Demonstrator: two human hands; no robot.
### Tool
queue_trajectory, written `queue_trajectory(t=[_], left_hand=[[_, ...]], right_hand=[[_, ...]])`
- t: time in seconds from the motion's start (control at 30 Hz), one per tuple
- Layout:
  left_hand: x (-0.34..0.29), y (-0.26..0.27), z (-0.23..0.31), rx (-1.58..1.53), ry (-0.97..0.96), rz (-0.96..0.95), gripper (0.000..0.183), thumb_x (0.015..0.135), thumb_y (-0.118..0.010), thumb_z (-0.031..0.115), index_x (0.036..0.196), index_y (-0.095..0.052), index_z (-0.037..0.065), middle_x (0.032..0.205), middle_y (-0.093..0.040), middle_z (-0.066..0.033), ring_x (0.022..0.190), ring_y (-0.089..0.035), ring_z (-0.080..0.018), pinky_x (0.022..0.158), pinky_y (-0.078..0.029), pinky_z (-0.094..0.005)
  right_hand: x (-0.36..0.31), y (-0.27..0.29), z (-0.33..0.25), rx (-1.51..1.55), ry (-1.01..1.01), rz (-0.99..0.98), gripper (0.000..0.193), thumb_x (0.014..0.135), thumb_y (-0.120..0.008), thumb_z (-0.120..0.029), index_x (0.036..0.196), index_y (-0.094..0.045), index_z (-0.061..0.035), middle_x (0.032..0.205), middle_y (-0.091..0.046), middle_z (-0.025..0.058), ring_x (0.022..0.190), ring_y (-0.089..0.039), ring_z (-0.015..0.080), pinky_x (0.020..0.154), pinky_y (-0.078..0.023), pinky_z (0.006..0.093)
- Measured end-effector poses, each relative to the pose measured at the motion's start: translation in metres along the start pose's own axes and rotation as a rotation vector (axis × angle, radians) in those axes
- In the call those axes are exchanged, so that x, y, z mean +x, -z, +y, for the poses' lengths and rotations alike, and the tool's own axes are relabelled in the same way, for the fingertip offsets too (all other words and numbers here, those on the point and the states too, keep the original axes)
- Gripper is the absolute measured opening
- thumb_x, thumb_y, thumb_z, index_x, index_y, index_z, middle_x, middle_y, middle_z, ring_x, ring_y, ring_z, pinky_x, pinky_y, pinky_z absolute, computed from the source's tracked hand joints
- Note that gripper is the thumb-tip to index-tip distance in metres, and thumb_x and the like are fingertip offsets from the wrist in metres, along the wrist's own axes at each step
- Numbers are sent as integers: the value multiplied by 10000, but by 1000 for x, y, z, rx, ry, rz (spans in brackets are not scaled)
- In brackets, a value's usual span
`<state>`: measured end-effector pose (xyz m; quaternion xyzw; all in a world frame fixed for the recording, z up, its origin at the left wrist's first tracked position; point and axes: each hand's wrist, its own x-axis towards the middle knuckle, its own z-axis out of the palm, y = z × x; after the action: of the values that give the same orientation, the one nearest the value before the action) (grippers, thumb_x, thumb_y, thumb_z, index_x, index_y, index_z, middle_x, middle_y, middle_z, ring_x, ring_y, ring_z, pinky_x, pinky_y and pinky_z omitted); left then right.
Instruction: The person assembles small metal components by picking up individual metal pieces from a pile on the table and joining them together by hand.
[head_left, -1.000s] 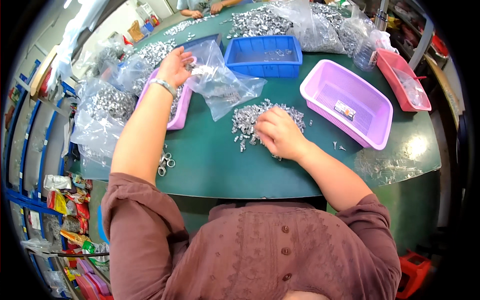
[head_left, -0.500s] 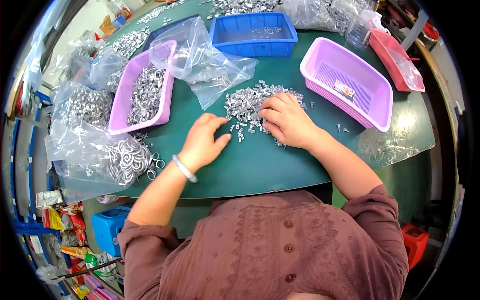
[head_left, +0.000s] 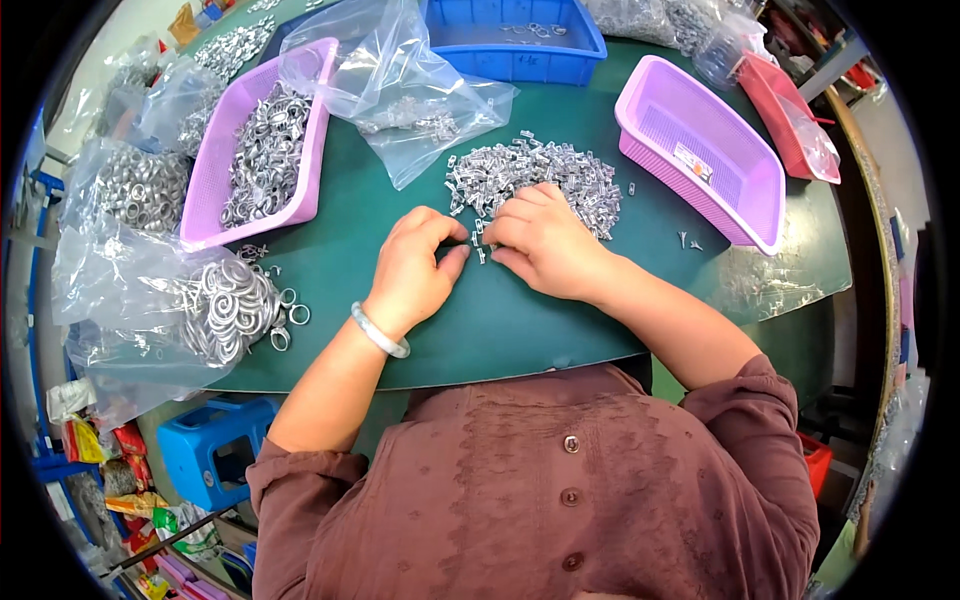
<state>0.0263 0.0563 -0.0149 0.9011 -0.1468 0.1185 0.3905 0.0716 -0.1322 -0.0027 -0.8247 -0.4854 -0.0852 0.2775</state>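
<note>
A pile of small silvery metal pieces [head_left: 570, 175] lies on the green table in front of me. Several pieces [head_left: 480, 240] sit apart at its near left edge, between my two hands. My right hand [head_left: 550, 240] rests at the front of the pile, fingers bent, with a small gap between thumb and forefinger beside these loose pieces. Just left of them is my left hand [head_left: 415, 262], its thumb and forefinger curved and apart, with nothing visible between them. A pale bangle [head_left: 380, 331] circles my left wrist. The undersides of my fingers are hidden.
A purple basket [head_left: 198, 190] of metal rings stands left; another purple basket [head_left: 650, 180] stands right. Behind are a blue tray [head_left: 515, 66] and a clear plastic bag [head_left: 390, 90]. Ring-shaped parts [head_left: 232, 310] spill from a bag at left. A red tray [head_left: 790, 125] is far right.
My right hand has moved left and toward me, off the middle of the pile to its front edge. My left hand is now closer to it. The whole view has shifted slightly.
</note>
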Motion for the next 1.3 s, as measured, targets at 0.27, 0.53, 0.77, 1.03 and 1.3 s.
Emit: queue_trajectory(t=[0.27, 0.53, 0.77, 1.03, 1.3], left_hand=[[2, 2, 18, -371, 202, -55, 138, 747, -603, 21, 885, -605, 15, 781, -525, -9, 632, -476, -61, 588, -410, -198], [3, 0, 2, -260, 201, 9, 111, 735, -598, -12, 844, -602, 10, 740, -519, -26, 612, -504, -84, 565, -418, -204], [1, -3, 5, -97, 54, -19, 131, 704, -623, -13, 830, -595, 10, 741, -531, -64, 602, -529, -125, 556, -434, -229], [1, -4, 19, -430, 157, -65, 96, 736, -653, 73, 808, -620, 19, 722, -546, -44, 602, -517, -120, 533, -418, -232], [1, -3, 21, -385, 15, 11, 77, 742, -626, 13, 819, -625, 12, 741, -565, -51, 652, -517, -128, 565, -404, -227]], right_hand=[[-4, 16, 2, 392, -224, 131, 61, 716, -600, -17, 760, -575, -51, 775, -553, 40, 725, -518, 202, 666, -407, 300], [2, 8, 4, -45, -33, 28, 127, 654, -645, -84, 771, -595, -85, 858, -516, 24, 849, -467, 223, 749, -350, 349], [2, 6, 2, -76, -49, -33, 128, 644, -646, -94, 748, -577, -62, 878, -509, 41, 883, -454, 232, 782, -341, 358], [0, 9, -3, 24, 138, 161, 136, 658, -629, -96, 756, -553, -39, 890, -528, 60, 877, -469, 244, 780, -365, 360], [-9, 15, -1, 300, -99, 196, 178, 654, -664, -54, 797, -559, -48, 860, -539, 62, 835, -488, 250, 719, -407, 338]])
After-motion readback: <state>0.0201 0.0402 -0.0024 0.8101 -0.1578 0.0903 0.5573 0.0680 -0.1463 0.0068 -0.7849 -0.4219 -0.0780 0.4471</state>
